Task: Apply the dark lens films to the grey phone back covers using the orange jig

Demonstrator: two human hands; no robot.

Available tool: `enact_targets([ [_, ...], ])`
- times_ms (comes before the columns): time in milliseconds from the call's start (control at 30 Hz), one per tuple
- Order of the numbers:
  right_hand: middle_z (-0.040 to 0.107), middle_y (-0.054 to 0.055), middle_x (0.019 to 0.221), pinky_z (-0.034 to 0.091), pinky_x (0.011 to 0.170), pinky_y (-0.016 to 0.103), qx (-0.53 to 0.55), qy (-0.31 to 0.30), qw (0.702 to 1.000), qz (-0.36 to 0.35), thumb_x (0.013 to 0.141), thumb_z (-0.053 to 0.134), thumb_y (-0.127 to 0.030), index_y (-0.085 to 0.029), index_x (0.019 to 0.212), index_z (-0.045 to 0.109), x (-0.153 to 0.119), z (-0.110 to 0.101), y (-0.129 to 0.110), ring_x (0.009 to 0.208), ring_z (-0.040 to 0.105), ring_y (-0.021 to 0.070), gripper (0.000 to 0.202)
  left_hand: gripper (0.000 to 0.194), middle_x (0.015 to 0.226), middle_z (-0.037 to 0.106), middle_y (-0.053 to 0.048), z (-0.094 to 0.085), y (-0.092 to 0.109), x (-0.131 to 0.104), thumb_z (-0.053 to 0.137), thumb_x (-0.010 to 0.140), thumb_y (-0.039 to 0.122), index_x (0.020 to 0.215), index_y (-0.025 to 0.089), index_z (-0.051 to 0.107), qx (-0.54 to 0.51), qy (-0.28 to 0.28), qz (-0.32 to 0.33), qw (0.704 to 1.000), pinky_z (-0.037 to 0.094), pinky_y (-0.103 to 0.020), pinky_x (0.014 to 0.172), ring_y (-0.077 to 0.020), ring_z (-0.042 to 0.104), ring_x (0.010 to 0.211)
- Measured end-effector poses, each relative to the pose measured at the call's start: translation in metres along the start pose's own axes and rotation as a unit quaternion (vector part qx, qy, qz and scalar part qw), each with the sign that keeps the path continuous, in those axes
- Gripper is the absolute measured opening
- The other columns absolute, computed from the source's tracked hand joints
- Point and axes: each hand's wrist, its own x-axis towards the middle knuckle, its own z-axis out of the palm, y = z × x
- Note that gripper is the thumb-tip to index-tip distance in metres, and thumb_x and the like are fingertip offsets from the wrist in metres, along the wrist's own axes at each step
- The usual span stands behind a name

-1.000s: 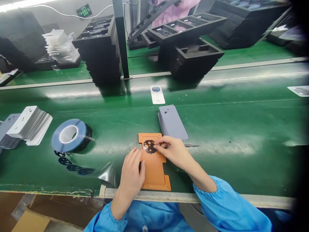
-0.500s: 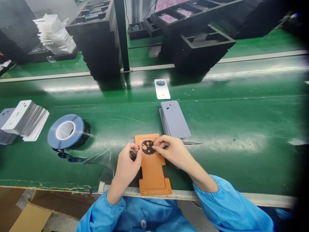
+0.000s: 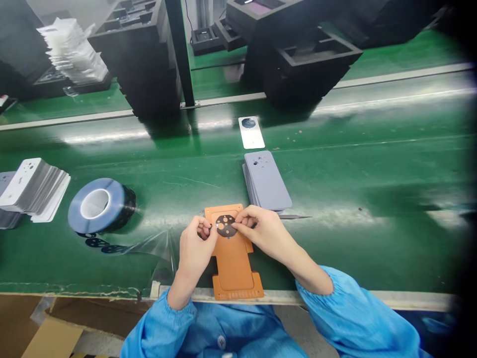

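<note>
**One dark disc (image 3: 225, 231) on one orange plate (image 3: 234, 263)**

One blue roll (image 3: 76, 211) is resting at left. Our left hand (image 3: 196, 247) is curling by the dark disc's left rim, its grip unclear. The orange plate's long axis is running away from us, far end leaning left, the dark disc lying there. Our right hand (image 3: 269, 233) is pinching the dark disc's right rim.

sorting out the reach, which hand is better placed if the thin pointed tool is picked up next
Right, probably: the right hand is nearer the thin pointed tool, though its fingertips are at the black disc. The left hand is on the disc's far side.
</note>
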Motion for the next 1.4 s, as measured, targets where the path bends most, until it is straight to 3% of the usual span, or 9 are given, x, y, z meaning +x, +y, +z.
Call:
enact_targets([
  [300, 0.069, 0.0, 0.073, 0.05, 0.064, 0.029, 0.004, -0.017, 1.0, 0.022, 0.085, 0.068, -0.018, -0.021, 0.079, 0.069, -0.004, -0.009, -0.001, 0.063, 0.062, 0.0149, 0.007, 0.018, 0.064, 0.052, 0.005, 0.0, 0.001, -0.001, 0.068, 0.079, 0.028, 0.072, 0.022, 0.052, 0.016, -0.012, 0.002, 1.0, 0.039, -0.022, 0.059, -0.0109, 0.049, 0.057],
  [500, 0.067, 0.001, 0.076, 0.051, 0.066, 0.03, -0.026, 0.008, 0.999, -0.022, 0.086, 0.064, -0.014, -0.02, 0.08, 0.068, -0.009, -0.008, 0.0, 0.067, 0.061, 0.0156, 0.01, 0.015, 0.067, 0.052, 0.006, -0.001, 0.002, -0.001, 0.065, 0.079, 0.027, 0.074, 0.021, 0.052, 0.041, -0.016, -0.002, 0.999, 0.041, -0.023, 0.062, -0.0111, 0.05, 0.06],
  [633, 0.066, 0.002, 0.081, 0.052, 0.068, 0.029, -0.052, 0.011, 0.996, -0.067, 0.093, 0.061, -0.018, -0.021, 0.101, 0.074, -0.011, -0.005, 0.001, 0.07, 0.062, 0.0158, 0.015, 0.013, 0.07, 0.054, 0.005, 0.0, 0.003, -0.001, 0.063, 0.079, 0.028, 0.075, 0.021, 0.053, 0.048, -0.012, -0.001, 0.999, 0.042, -0.023, 0.062, -0.0113, 0.05, 0.061],
  [733, 0.066, 0.003, 0.086, 0.051, 0.069, 0.029, -0.129, -0.02, 0.988, -0.087, 0.1, 0.055, -0.023, -0.024, 0.116, 0.074, -0.011, -0.002, -0.001, 0.073, 0.065, 0.0173, 0.025, 0.011, 0.071, 0.055, 0.004, 0.001, 0.002, -0.001, 0.063, 0.078, 0.027, 0.076, 0.021, 0.055, 0.047, -0.01, 0.002, 0.999, 0.043, -0.023, 0.063, -0.0116, 0.051, 0.062],
  [867, 0.07, 0.005, 0.088, 0.052, 0.07, 0.029, -0.195, -0.043, 0.978, -0.066, 0.103, 0.051, -0.024, -0.026, 0.116, 0.075, -0.011, 0.0, -0.004, 0.08, 0.07, 0.0198, 0.027, 0.009, 0.072, 0.057, 0.004, 0.0, 0.0, -0.001, 0.063, 0.078, 0.026, 0.076, 0.021, 0.055, 0.052, -0.006, 0.007, 0.999, 0.044, -0.024, 0.065, -0.0119, 0.052, 0.063],
  [1133, 0.077, 0.008, 0.095, 0.055, 0.074, 0.03, -0.177, -0.007, 0.982, -0.065, 0.102, 0.049, -0.02, -0.021, 0.116, 0.075, -0.014, 0.0, -0.01, 0.082, 0.073, 0.0211, 0.03, 0.007, 0.074, 0.06, 0.003, -0.001, -0.002, -0.003, 0.061, 0.08, 0.026, 0.078, 0.021, 0.056, 0.064, -0.008, 0.025, 0.998, 0.044, -0.025, 0.065, -0.0125, 0.053, 0.064],
  [1267, 0.078, 0.006, 0.097, 0.056, 0.077, 0.032, -0.158, 0.02, 0.982, -0.098, 0.102, 0.049, -0.025, -0.023, 0.113, 0.075, -0.009, -0.019, -0.014, 0.083, 0.073, 0.0208, 0.028, 0.006, 0.071, 0.06, 0.004, 0.001, -0.006, -0.003, 0.06, 0.08, 0.026, 0.078, 0.022, 0.056, 0.085, -0.006, 0.026, 0.996, 0.043, -0.025, 0.064, -0.0131, 0.054, 0.062],
  [1400, 0.076, 0.01, 0.107, 0.056, 0.09, 0.04, -0.261, 0.066, 0.958, -0.097, 0.101, 0.05, -0.028, -0.022, 0.117, 0.075, 0.034, -0.06, -0.009, 0.103, 0.07, 0.0276, 0.03, 0.004, 0.068, 0.058, 0.005, 0.001, -0.009, -0.005, 0.057, 0.08, 0.026, 0.078, 0.023, 0.056, 0.101, -0.006, 0.022, 0.995, 0.041, -0.025, 0.063, -0.0133, 0.054, 0.06],
])
